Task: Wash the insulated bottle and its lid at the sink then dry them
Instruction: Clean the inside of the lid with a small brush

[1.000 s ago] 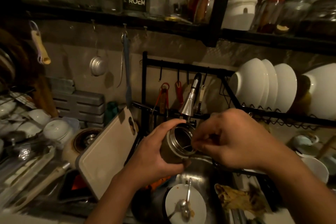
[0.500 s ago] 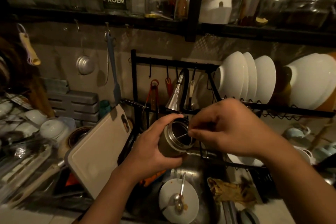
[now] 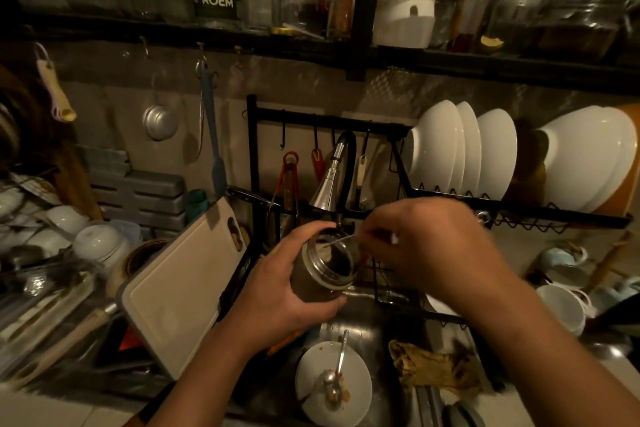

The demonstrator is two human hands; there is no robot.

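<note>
Over the sink (image 3: pixel 360 321), under the faucet (image 3: pixel 327 189), my left hand (image 3: pixel 277 302) grips a steel insulated bottle (image 3: pixel 318 282). The bottle is tilted with its open mouth toward me. My right hand (image 3: pixel 429 253) is just right of the mouth and pinches a thin pale string (image 3: pixel 341 240) that runs into the bottle. Something pale lies inside at the string's end. No water is visibly running. I cannot pick out the bottle's lid.
A white plate with a spoon (image 3: pixel 332 388) and a brown cloth (image 3: pixel 433 369) lie in the sink. A cutting board (image 3: pixel 180 288) leans at the left beside piled dishes. White bowls (image 3: pixel 457 149) stand in the rack at the right, with cups (image 3: pixel 561 308) below.
My right hand has drawn back slightly from the bottle's mouth, pulling the string taut out of it. The left hand has kept its hold on the bottle.
</note>
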